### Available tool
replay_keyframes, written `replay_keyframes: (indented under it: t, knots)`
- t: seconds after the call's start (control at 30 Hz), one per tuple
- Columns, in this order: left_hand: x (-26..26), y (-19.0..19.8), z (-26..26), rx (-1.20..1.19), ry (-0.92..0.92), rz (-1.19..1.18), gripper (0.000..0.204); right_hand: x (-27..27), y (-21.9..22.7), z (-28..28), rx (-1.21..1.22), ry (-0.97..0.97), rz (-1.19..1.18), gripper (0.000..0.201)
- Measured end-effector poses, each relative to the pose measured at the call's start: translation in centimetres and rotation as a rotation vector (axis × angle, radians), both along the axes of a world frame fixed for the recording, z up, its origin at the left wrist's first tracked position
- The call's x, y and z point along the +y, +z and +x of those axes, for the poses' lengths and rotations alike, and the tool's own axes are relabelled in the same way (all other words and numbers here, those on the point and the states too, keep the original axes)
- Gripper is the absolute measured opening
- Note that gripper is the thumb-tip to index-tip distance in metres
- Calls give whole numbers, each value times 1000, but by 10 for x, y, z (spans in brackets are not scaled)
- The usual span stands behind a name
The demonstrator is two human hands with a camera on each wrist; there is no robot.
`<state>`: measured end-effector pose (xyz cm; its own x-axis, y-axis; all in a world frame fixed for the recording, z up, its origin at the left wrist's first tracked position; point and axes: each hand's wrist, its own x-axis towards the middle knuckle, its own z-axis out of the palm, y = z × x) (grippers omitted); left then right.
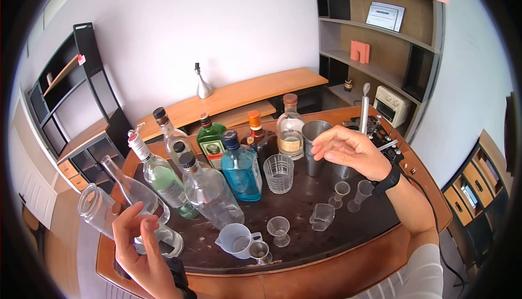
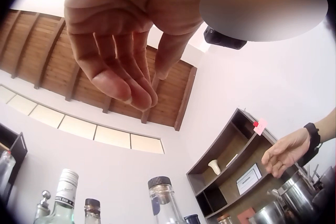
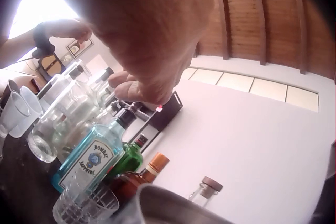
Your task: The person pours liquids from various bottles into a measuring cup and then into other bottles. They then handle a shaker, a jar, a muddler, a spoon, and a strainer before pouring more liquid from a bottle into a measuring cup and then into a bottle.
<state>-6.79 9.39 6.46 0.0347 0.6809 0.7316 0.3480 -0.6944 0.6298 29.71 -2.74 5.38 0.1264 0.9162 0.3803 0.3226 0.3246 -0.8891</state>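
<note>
Left hand (image 1: 142, 250): fingers loosely curled, gripping nothing, before a clear wide-mouthed glass jar (image 1: 99, 216).
Right hand (image 1: 352, 151): fingers relaxed, gripping nothing.
Metal: tall smooth steel cup (image 1: 308, 164) behind the right fingertips.
Lettering: "BOMBAY SAPPHIRE" on an angular blue glass bottle (image 1: 241, 173) between both hands' fingers.
Texture: ridged clear tumbler (image 1: 279, 175) left of the right fingers.
Contents: liquid in a brown-stoppered clear bottle (image 1: 291, 127) beyond them.

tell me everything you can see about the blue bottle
The blue bottle looks like see-through blue glass, with flat sides, a short neck and a dark cap on. Its pale label, legible in the right wrist view, reads BOMBAY SAPPHIRE. It stands upright on the dark tabletop, between a clear bottle and a cut-patterned glass tumbler. Neither the left hand nor the right hand touches it; its fill level is unclear.
</note>
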Motion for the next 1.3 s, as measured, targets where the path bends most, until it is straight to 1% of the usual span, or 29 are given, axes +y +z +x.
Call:
replay_keyframes:
  t: [0.1, 0.2, 0.3, 0.37, 0.47, 0.5, 0.6, 0.63, 0.7, 0.77, 0.87, 0.9, 1.03, 1.3]
  knots:
    - [5, -3, -4, -16, -7, 25, 19, 18, -4, -11, -10, 73, -7, 30]
    - [5, -3, -6, -60, -11, 43, 20, 38, -6, -22, -84, 98, 18, 30]
    - [7, -4, -9, -106, -32, 43, 21, 58, -5, -32, -77, 118, 1, 32]
    - [7, -3, -13, -81, -27, 34, 22, 73, -3, -39, -71, 144, -7, 37]
    - [7, -1, -17, -81, -28, 37, 23, 102, -8, -42, -187, 100, 74, 39]
    - [7, -1, -18, -87, -31, 41, 24, 113, -9, -41, -151, 126, 39, 46]
    - [4, 4, -23, -111, -109, 97, 22, 139, -11, -49, -128, 50, 66, 54]
    - [3, 5, -24, -121, -110, 92, 22, 149, -16, -50, -157, 18, 86, 61]
    - [3, 6, -25, -140, -112, 83, 22, 163, -22, -53, -75, 2, 30, 58]
    - [4, 5, -25, -156, -75, 55, 24, 174, -29, -59, 23, -17, -45, 56]
    - [5, 5, -26, -162, -54, 43, 27, 185, -37, -58, 57, 76, -131, 50]
    - [5, 5, -27, -161, -54, 46, 27, 186, -39, -60, 12, 28, -124, 41]
    - [8, 6, -35, -153, -141, 114, 23, 191, -44, -55, 44, 44, -62, 32]
    - [9, 7, -42, -125, -173, 168, 25, 182, -46, -64, -49, 28, 19, 33]
